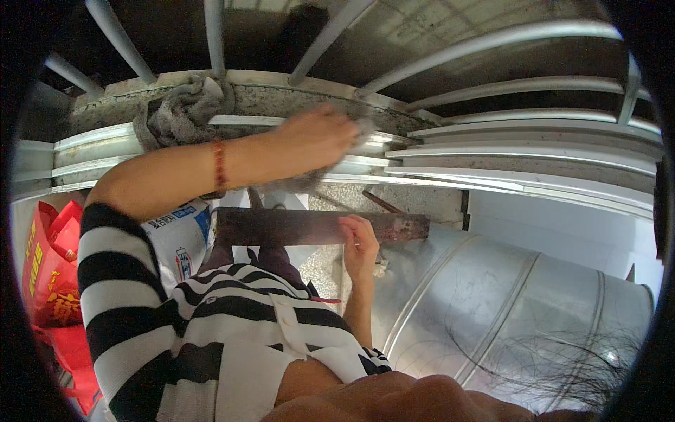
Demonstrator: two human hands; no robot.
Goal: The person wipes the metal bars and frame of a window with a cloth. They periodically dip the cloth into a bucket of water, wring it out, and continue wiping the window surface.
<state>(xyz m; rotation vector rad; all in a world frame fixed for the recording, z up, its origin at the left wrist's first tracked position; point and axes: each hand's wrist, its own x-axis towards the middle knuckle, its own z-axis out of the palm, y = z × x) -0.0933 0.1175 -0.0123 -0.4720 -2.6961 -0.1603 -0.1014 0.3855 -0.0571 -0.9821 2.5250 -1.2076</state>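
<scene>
My left hand (324,132), blurred and with a red beaded bracelet at the wrist, reaches across the window sill. It grips a grey cloth (364,124), which shows blurred beyond the fingers and below the hand over the white window tracks (369,161). My right hand (360,242) is lower down, its curled fingers against a dark wooden board (285,227); whether they grip it or only rest there is unclear. Left of my left hand, a crumpled grey towel (182,113) lies over the sill and tracks.
Metal bars (327,42) stand beyond the sill. A large ribbed sheet-metal cylinder (474,295) fills the lower right. At the left are red bags (55,264) and a white printed sack (182,237). Dark legs or struts (382,201) show behind the board, above a speckled floor.
</scene>
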